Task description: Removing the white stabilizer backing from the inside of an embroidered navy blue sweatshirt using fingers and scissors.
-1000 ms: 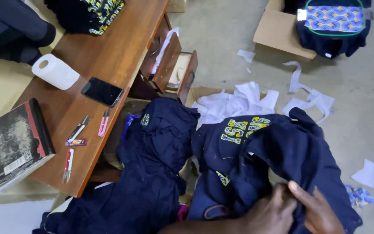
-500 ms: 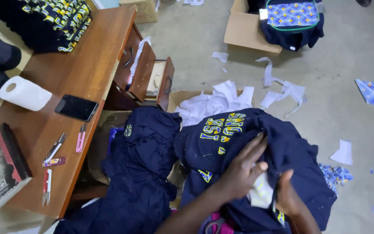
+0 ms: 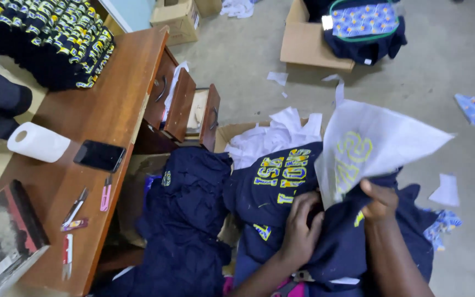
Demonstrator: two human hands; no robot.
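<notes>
Navy blue cloth fills the lower middle of the view: a dark garment [image 3: 303,220] with yellow printed letters lies over an open cardboard box [image 3: 227,132], which also holds white sheets [image 3: 273,137]. The left hand [image 3: 299,228] presses on this garment with the fingers curled into the cloth. The right hand [image 3: 379,199] is closed on the lower edge of a white backing sheet [image 3: 369,146], pinching it, and the sheet stands lifted above the garment with a faint yellow print on it. On the wooden bench [image 3: 111,110] to the left lie a paper roll [image 3: 38,142] and a black phone [image 3: 99,155]. Its two drawers [image 3: 185,107] are pulled open, with white paper inside. Far up, another cardboard box [image 3: 311,47] holds dark cloth and a patterned blue piece [image 3: 364,19].
</notes>
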